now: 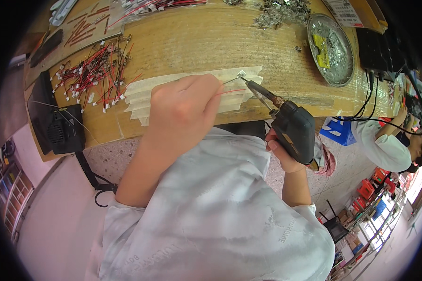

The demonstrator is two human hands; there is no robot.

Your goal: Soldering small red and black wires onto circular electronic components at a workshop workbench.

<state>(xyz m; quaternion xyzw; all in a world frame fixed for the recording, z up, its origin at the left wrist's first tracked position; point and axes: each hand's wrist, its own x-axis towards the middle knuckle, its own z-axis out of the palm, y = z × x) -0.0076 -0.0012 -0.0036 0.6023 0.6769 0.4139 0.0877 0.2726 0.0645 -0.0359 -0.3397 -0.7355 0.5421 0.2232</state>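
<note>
My left hand [185, 105] is closed in a pinch above strips of pale masking tape [138, 99] on the wooden bench. A thin red wire [230, 91] and a dark wire [230, 80] stick out from its fingertips to the right. The dark wire reaches toward a small shiny metal piece [241, 73] near the tape's far right corner. My right hand [283, 152] grips a black soldering gun [295, 129] by its handle, at the bench's front edge. The gun's tip is at the metal piece; whether it touches is too small to tell.
A pile of red and black wires with white connectors [96, 70] lies at left, beside a black device [56, 124]. Loose metal pieces [286, 11] are heaped at the back. A round metal dish [345, 58] with a yellow sponge [321, 50] stands right, near black cables [371, 96]. Another person [382, 145] sits further right.
</note>
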